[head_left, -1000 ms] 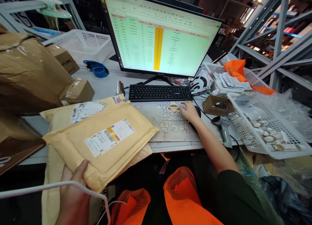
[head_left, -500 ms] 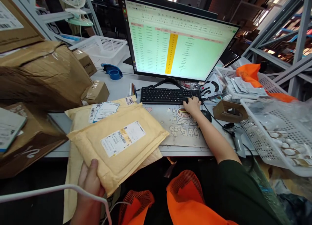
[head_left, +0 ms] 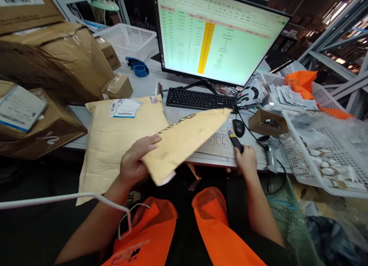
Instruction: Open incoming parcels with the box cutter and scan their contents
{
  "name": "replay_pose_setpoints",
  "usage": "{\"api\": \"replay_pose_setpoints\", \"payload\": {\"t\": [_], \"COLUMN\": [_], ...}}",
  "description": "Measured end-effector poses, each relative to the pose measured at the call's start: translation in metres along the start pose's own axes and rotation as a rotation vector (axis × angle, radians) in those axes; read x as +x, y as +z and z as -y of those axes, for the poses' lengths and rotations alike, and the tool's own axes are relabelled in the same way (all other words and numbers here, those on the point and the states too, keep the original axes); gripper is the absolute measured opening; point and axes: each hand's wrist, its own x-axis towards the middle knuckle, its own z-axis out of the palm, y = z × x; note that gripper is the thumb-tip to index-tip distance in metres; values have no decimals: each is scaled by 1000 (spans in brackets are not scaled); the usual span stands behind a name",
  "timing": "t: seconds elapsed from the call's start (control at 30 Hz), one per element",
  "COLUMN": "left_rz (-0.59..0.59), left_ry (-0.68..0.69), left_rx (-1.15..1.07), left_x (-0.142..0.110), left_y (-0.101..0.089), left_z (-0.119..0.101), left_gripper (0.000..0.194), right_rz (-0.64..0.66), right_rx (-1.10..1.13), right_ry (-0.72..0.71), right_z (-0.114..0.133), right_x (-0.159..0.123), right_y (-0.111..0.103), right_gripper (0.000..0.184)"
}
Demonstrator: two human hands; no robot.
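Your right grip (head_left: 247, 159), now off the keyboard (head_left: 198, 99), clasps a cutter (head_left: 236, 142) while your left grip (head_left: 135, 161) holds an envelope (head_left: 185, 139) tilted above the tabletop's (head_left: 145, 87) front edge, so both are occupied.

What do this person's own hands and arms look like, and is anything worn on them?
The left hand and right hand are bare, with no gloves in sight. The forearms are bare too, up to dark sleeves. An orange garment with mesh parts shows between them.
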Motion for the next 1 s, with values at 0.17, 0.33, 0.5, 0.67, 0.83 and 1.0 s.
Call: {"api": "replay_pose_setpoints", "payload": {"t": [0.17,0.33,0.5,0.67,0.83,1.0], "left_rz": [332,82,466,515,477,422], "left_ry": [283,135,298,298,310,317], "left_rx": [243,443,543,546,502,537], "left_x": [22,3,-36,-49,-45,-49], "left_y": [24,28,54,76,78,81], "left_z": [27,24,-8,19,30,21], "left_gripper": [25,35,31,32,31,23], "right_rz": [-213,-129,265,478,544,590], "right_rx": [224,536,593,387,286,228], "right_ry": [73,36,-327,-613,-730,-777], "right_z": [-25,-32,10,50,77,99], "right_x": [-21,-58,-73,-52,-25,-6], "right_y": [-14,-38,-67,-81,-80,-80], "right_gripper": [56,63,51,39,40,38]}}
